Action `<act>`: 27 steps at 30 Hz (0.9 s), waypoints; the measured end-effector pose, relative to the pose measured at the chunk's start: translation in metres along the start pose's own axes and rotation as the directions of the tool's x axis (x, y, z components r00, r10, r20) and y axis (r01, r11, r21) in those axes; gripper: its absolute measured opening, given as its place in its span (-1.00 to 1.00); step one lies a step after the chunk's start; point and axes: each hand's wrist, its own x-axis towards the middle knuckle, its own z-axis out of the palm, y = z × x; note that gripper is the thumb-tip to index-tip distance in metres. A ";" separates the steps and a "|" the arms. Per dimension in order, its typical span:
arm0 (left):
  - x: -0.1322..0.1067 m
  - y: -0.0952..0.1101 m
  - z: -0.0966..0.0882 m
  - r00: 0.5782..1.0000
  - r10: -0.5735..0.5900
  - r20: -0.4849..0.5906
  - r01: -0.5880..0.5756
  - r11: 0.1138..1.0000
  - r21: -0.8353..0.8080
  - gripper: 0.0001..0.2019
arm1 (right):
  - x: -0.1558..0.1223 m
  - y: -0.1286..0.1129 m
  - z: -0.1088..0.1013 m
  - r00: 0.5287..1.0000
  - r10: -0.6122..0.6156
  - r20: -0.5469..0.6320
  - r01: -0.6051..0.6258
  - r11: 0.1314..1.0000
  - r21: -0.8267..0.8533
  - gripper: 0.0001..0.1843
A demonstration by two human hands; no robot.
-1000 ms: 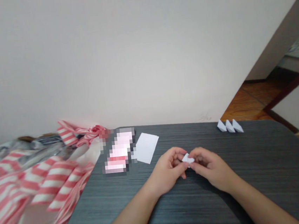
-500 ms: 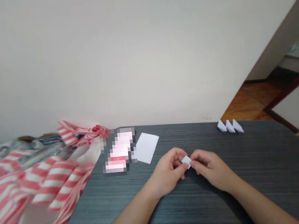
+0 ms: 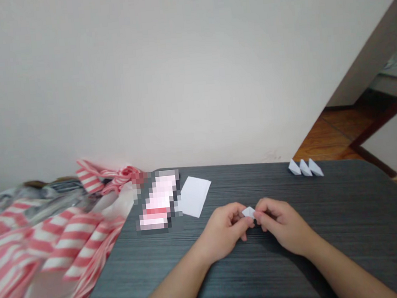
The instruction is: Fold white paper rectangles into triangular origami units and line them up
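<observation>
A small piece of folded white paper (image 3: 248, 212) is pinched between my two hands, just above the dark table (image 3: 233, 286). My left hand (image 3: 225, 228) grips its left side with thumb and fingers. On the right side, my right hand (image 3: 281, 225) holds it the same way, fingers curled. The fingertips cover part of its edges. Three folded white paper shapes (image 3: 305, 167) stand in a row near the table's far right edge. To the left of my hands lies a flat white sheet of paper (image 3: 196, 196).
A blurred-out pinkish flat object (image 3: 159, 199) lies left of the sheet. Red-and-white striped cloth (image 3: 70, 241) is heaped beyond the table's left edge. A pale wall (image 3: 191, 74) stands behind the table, with wooden floor (image 3: 340, 128) at the right.
The folded paper has tilted and now looks wider and flatter between my fingers. My left fingers have lowered slightly. Everything else stays in place.
</observation>
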 end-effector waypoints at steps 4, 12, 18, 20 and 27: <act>-0.002 0.003 -0.001 1.000 -0.012 -0.012 0.012 0.998 0.068 -0.79 | 0.000 0.000 0.001 1.000 -0.009 0.001 0.009 1.000 -0.008 -0.76; -0.005 0.002 -0.001 1.000 -0.004 0.003 0.004 0.994 0.110 -0.76 | 0.002 0.002 0.002 0.998 -0.069 0.007 0.069 0.998 -0.013 -0.77; -0.004 0.003 0.000 1.000 0.002 0.000 -0.002 0.993 0.120 -0.77 | 0.001 0.002 0.002 0.998 -0.068 0.003 0.068 0.998 -0.009 -0.79; -0.004 0.003 0.000 1.000 0.008 0.003 -0.008 0.991 0.130 -0.78 | 0.001 0.001 0.001 0.998 -0.070 0.003 0.070 0.997 -0.027 -0.77; -0.003 0.004 0.001 0.999 0.053 0.005 -0.053 0.989 0.138 -0.74 | 0.001 0.000 -0.001 0.996 -0.084 0.006 0.084 0.996 -0.024 -0.77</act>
